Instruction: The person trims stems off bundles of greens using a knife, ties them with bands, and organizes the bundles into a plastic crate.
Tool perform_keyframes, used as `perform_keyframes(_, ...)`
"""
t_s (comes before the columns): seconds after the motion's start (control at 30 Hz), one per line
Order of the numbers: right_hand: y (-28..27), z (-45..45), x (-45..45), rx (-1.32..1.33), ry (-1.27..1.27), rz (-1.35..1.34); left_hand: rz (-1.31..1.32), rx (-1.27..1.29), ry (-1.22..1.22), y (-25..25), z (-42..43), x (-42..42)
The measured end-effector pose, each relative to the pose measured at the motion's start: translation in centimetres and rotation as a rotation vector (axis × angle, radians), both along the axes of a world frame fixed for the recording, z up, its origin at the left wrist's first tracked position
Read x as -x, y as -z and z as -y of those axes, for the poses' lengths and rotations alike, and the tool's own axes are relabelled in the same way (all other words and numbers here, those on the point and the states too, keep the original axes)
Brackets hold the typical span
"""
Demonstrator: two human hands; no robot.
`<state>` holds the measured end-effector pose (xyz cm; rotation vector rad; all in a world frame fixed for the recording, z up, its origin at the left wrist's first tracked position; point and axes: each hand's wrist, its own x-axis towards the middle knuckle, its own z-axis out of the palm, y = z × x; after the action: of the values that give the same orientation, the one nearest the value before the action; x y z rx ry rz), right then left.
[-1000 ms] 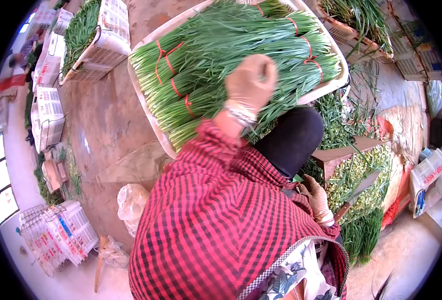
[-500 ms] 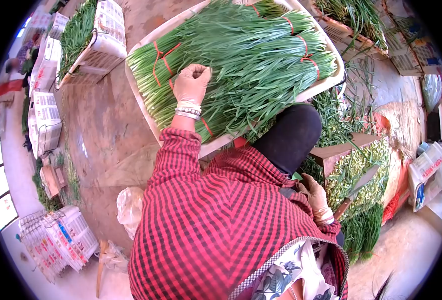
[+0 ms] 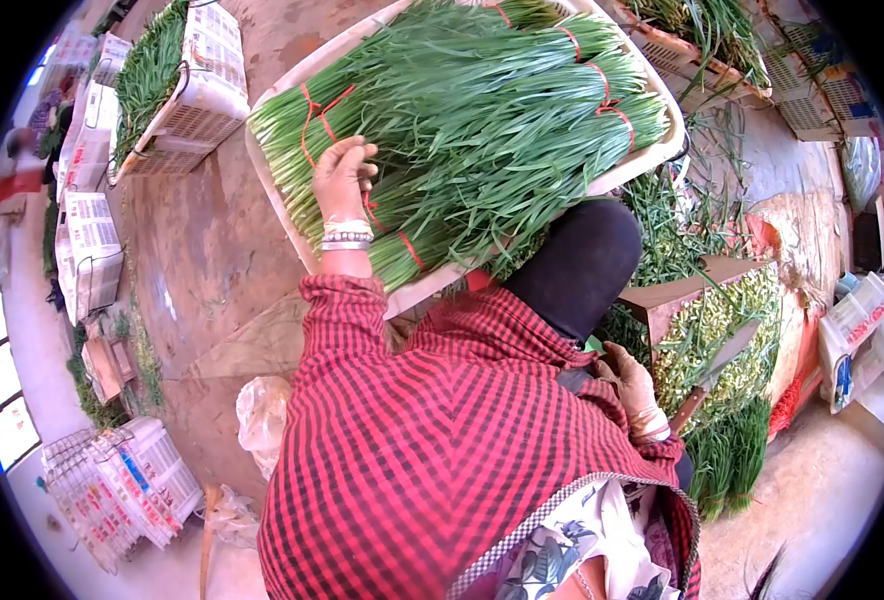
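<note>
My left hand [image 3: 342, 182], thinly gloved and with bracelets at the wrist, hovers over the left side of the crate [image 3: 280, 212]. Its fingers are loosely bent with gaps between them, and nothing shows in them. Below and around it lie bundles of green garlic chives [image 3: 482, 140], pale ends outward, several tied with red bands [image 3: 412, 250]. My right hand [image 3: 630, 385], also gloved, is low beside my thigh with its fingers curled. A bit of green shows near its fingertips; what it holds is hidden. Close to that wrist lies a knife [image 3: 722, 362] with a wooden handle.
Right of my knee stands a metal-edged board [image 3: 697, 287] beside a heap of cut chive ends [image 3: 732, 325]. Chive bundles [image 3: 727, 455] stand below it. Filled crates [image 3: 177, 100] are at the upper left and upper right. Stacked white crates [image 3: 127, 485] and a plastic bag [image 3: 262, 415] are at left.
My left hand has moved left and slightly down over the chives, and its pinched fingers have loosened. My right hand stays by my thigh.
</note>
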<state>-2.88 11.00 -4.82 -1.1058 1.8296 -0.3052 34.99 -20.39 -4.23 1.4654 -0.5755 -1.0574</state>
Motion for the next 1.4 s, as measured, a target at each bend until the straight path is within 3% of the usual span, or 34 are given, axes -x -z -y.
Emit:
perform_keyframes(0.1, 0.0, 0.2, -0.2, 0.006, -0.008, 0.012, 0.058, -0.015, 0.406, -1.6, -0.6, 1.2)
perform_keyframes(0.2, 0.2, 0.2, -0.2, 0.021, -0.004, 0.018, 0.354, 0.027, 0.493, -0.9, -0.4, 3.4)
perform_keyframes(0.27, -0.5, 0.4, -0.3, 0.010, -0.029, -0.013, 0.373, -0.002, 0.549, -0.6, 0.0, 4.3)
perform_keyframes(0.4, -1.2, 0.8, -0.3, -0.036, -0.032, -0.043, 0.460, 0.006, 0.545, 0.8, 0.7, 4.8)
perform_keyframes(0.53, -0.6, 0.6, -0.1, 0.038, -0.061, -0.060, 0.002, 0.039, 0.340, 0.9, 0.8, 3.2)
perform_keyframes(0.67, 0.6, 0.2, 0.3, -0.009, -0.031, 0.001, -0.122, 0.142, 0.093, 0.0, 3.7, -0.1)
perform_keyframes(0.7, 0.2, 0.5, 0.2, -0.040, -0.049, -0.012, -0.166, 0.112, 0.175, -0.3, 5.4, -1.2)
perform_keyframes(0.97, -0.3, 1.5, 0.0, -0.064, -0.013, 0.014, 0.148, -0.101, 0.464, 1.3, 18.7, -1.1)
perform_keyframes(1.13, 0.7, 0.6, 0.3, -0.050, 0.026, 0.023, 0.403, -0.159, 0.532, 2.1, 18.9, 1.0)
perform_keyframes(1.33, -0.6, 1.8, 0.2, -0.057, -0.022, -0.013, 0.420, -0.101, 0.412, 3.2, 18.0, -0.3)
perform_keyframes(1.4, -0.6, 1.8, 0.2, -0.064, -0.037, -0.023, 0.275, -0.074, 0.363, 3.3, 17.3, -1.2)
